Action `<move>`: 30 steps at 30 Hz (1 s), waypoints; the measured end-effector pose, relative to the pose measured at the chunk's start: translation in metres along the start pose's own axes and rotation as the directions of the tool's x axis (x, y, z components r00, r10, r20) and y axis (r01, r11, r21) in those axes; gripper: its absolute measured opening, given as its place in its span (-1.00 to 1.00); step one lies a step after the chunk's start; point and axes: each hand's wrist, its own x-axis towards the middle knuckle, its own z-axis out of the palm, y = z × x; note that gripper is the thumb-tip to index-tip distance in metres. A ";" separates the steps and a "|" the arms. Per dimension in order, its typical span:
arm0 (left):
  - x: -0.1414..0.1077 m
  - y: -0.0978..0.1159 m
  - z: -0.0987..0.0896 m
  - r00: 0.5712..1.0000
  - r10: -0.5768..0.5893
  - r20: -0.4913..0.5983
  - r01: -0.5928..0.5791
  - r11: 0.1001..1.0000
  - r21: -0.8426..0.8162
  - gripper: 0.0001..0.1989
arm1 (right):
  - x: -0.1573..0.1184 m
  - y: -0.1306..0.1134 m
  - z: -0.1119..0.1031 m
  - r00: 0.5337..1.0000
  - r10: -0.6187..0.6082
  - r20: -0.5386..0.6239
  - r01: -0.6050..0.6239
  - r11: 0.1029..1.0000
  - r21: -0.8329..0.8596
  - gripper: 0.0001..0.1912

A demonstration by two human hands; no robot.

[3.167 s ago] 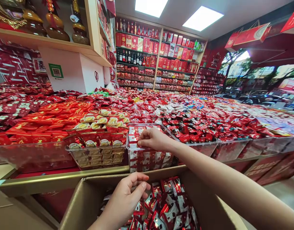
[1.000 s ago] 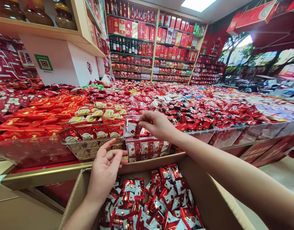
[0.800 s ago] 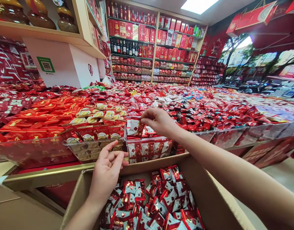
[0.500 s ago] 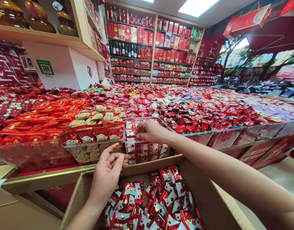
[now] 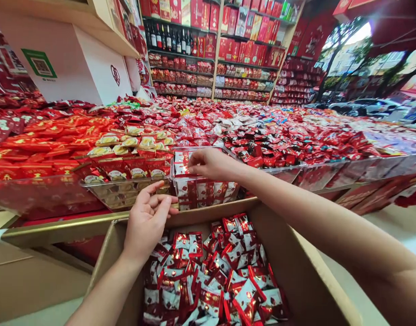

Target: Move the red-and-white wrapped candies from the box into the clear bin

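Observation:
My right hand (image 5: 211, 164) reaches over a clear plastic bin (image 5: 208, 206) of red-and-white packets. Its fingers point down among the top packets (image 5: 181, 162); whether they grip one is hidden. My left hand (image 5: 150, 217) hangs over the far left rim of an open cardboard box (image 5: 313, 267), with its fingers apart and nothing in them. Inside the box lies a loose pile of red-and-white wrapped packets (image 5: 211, 280), below both hands.
Left of the clear bin stands a bin of durian packets (image 5: 138, 167), then orange-red packets (image 5: 48, 154). Dark red packets (image 5: 272, 151) lie to the right. A gold-edged counter (image 5: 65, 228) runs along the front. Shelves (image 5: 213, 54) stand behind.
The view has tilted downward, so the shelves and bins appear higher and more of the box shows. Both hands keep nearly the same pose and place over the bin and box.

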 end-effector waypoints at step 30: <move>-0.005 0.006 -0.007 0.994 0.000 0.111 0.004 0.999 -0.038 -0.79 | -0.089 -0.009 0.086 0.931 0.172 0.321 -0.364 0.442 0.820 -0.74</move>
